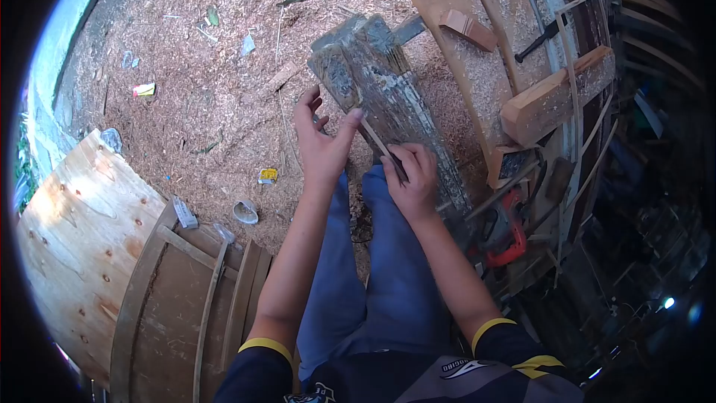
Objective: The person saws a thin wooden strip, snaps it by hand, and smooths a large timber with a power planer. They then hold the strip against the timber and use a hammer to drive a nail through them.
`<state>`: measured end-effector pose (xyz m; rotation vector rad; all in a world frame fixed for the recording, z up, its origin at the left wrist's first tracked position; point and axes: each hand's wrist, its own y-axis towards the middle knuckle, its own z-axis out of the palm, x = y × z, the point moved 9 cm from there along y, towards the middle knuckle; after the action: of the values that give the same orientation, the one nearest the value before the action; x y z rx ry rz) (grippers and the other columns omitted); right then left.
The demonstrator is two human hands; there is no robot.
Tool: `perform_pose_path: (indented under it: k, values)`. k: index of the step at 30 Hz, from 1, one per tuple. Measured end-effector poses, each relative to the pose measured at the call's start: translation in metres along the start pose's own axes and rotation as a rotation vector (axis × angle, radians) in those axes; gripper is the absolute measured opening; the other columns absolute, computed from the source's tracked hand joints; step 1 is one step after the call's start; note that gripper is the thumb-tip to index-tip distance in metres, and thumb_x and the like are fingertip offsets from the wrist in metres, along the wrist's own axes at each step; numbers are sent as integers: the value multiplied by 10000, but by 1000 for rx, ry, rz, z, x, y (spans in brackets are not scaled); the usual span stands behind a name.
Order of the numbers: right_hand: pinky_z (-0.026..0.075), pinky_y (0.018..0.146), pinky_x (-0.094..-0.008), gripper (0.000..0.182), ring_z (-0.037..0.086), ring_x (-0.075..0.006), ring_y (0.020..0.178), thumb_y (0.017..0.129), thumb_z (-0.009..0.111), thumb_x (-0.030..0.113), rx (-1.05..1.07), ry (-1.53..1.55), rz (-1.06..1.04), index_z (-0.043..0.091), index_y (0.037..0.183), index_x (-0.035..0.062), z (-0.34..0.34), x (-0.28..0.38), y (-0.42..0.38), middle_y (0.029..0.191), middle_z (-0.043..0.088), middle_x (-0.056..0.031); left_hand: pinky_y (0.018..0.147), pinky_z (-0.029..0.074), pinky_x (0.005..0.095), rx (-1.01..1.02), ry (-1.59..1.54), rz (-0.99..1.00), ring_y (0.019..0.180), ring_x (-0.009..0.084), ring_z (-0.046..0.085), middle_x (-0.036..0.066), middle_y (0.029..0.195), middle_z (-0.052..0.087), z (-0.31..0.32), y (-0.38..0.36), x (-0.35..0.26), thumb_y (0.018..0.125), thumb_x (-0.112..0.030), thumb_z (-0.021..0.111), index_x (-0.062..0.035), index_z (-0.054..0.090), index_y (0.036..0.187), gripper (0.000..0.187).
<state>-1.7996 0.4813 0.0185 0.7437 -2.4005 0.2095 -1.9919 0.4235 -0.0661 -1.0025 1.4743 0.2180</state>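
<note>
A thin, narrow strip [375, 138], pale on its upper face and dark near its lower end, slants over the edge of a weathered wooden beam [403, 97]. My right hand [412, 179] is closed around the lower end, fingers curled and thumb pressed against it. At the upper end is my left hand [328, 134], its thumb stretched out to the strip and its fingers spread apart to the left. Whether that thumb touches the strip or just lies beside it is hard to tell. The beam's worn surface lies under and beyond both hands.
Sawdust-covered boards [440, 22] lie at right with a wood block [470, 30], a thick timber piece [556, 97] and a hammer [541, 41]. A red-framed tool [511, 231] sits near my right forearm. Plywood [89, 231] and a wooden frame [168, 306] stand at left. Shavings [216, 82] cover the ground.
</note>
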Motion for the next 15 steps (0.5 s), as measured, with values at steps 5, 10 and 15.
perform_pose_path:
  k: [5,10,15]
  values:
    - [516,861,-453,237,674,-340,953,889,832,90,-9,36,39,731,1101,63,7,-4,-1,1036,689,-113,1187,419,530,105,-109,-104,1483,388,471,223,1598,457,13,2,11,824,-256,953,-13,314,1644,1068]
    - [523,851,-456,247,676,-345,948,871,824,40,-22,77,31,721,1096,45,9,-6,0,1025,685,-123,1138,517,473,193,-288,-272,1458,369,522,247,1632,443,18,-5,7,912,-128,868,-6,305,1661,945]
    - [526,837,-471,303,664,-362,935,838,809,13,-37,129,72,708,1122,40,13,-8,0,1032,678,-130,1017,606,384,247,-367,-272,1349,308,629,207,1618,478,24,-6,9,984,-111,800,-18,345,1655,816]
